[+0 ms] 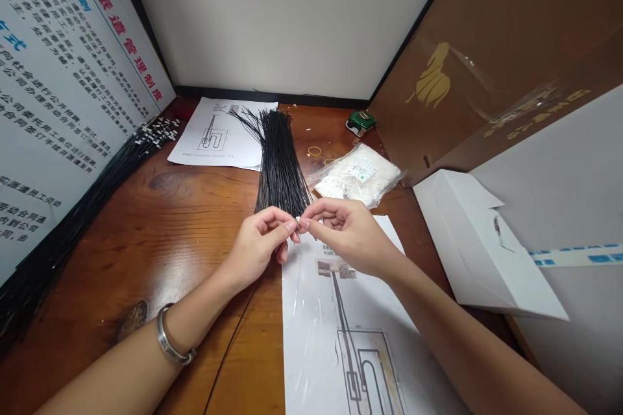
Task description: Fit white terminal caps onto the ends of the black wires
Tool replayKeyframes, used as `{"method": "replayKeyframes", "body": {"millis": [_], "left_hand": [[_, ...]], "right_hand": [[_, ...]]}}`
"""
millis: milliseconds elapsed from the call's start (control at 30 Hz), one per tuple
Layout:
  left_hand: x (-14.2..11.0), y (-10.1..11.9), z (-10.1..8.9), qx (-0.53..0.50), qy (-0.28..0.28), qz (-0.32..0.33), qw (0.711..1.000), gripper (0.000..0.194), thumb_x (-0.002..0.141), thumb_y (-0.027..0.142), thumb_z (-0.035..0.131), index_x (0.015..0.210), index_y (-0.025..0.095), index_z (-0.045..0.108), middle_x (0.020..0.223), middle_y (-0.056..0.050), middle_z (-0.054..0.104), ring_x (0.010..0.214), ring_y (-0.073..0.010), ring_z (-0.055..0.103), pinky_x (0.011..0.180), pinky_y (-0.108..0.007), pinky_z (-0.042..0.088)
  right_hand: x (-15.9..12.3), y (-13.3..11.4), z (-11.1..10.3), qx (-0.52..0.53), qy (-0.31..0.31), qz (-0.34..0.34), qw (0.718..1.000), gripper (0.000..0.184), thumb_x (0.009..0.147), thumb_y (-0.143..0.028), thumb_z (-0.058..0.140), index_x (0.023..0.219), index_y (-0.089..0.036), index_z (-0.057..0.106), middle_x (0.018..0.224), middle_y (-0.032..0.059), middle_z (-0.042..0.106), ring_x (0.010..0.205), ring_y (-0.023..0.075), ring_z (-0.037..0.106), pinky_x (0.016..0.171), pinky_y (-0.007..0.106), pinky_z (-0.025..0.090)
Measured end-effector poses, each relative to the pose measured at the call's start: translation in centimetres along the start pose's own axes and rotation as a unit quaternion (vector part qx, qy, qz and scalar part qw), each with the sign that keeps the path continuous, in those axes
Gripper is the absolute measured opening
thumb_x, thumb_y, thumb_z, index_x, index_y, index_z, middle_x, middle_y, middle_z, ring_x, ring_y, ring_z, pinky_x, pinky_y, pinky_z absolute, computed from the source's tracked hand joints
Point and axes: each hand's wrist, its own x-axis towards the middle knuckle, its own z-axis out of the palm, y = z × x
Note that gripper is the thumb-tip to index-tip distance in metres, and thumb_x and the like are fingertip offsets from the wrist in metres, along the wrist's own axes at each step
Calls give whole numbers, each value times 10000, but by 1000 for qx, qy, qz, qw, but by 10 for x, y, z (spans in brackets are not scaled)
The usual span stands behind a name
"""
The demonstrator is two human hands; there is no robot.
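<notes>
Both hands meet over the table, fingertips nearly touching. My left hand [263, 240] pinches a small white connector [298, 220] between thumb and forefinger. From the other side, my right hand [343, 227] pinches what looks like the end of a thin black wire; the fingertips hide most of it. Another stretch of black wire [228, 350] runs from under my left hand to the table's near edge. Just beyond the hands lies a thick bundle of loose black wires [280, 162]. A printed drawing sheet [306, 337] lies below my right hand.
A clear bag of white connectors [363, 172] lies behind my right hand, with a green tape measure [361, 122] farther back. At left, wires with white ends [102, 175] lean along a printed board [58, 45]. Another drawing sheet [189, 142] and a white folded box [481, 246] flank the workspace.
</notes>
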Motion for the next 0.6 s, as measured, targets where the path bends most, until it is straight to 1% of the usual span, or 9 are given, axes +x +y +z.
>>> {"method": "replayKeyframes", "body": {"millis": [100, 267, 400, 467, 600], "left_hand": [[-1, 2, 1, 6, -1, -3, 1000, 200, 801, 328, 633, 755, 141, 579, 680, 3, 615, 442, -52, 491, 444, -193, 382], [-1, 4, 2, 13, -5, -3, 1000, 221, 788, 343, 642, 733, 146, 559, 681, 0, 614, 447, -56, 487, 450, -200, 382], [-1, 4, 2, 16, -13, -3, 1000, 223, 794, 342, 637, 727, 147, 552, 682, -2, 612, 455, -59, 485, 454, -203, 388], [-2, 4, 2, 16, -18, 0, 1000, 221, 802, 340, 630, 728, 148, 549, 681, 1, 609, 460, -62, 487, 456, -205, 390], [-1, 3, 2, 20, -21, -1, 1000, 212, 804, 330, 623, 724, 151, 541, 673, 5, 603, 466, -65, 487, 464, -209, 396]], "right_hand": [[0, -1, -1, -1, -8, -5, 1000, 145, 789, -311, 641, 772, -167, 643, 615, -20, 571, 412, 35, 304, 382, 219, 191], [0, -2, -2, 8, -27, -7, 1000, 135, 791, -317, 644, 772, -184, 638, 492, -71, 431, 394, 43, 256, 380, 227, 155], [0, 0, -3, 25, -45, 14, 999, 163, 800, -341, 632, 764, -183, 622, 445, -89, 370, 395, 48, 235, 392, 227, 140], [0, 0, -3, 38, -53, 27, 997, 173, 799, -347, 630, 767, -178, 617, 451, -87, 385, 401, 48, 234, 398, 226, 142], [1, 0, -3, 72, -45, 28, 996, 169, 784, -336, 644, 778, -168, 625, 569, -39, 527, 429, 46, 305, 407, 224, 184]]}}
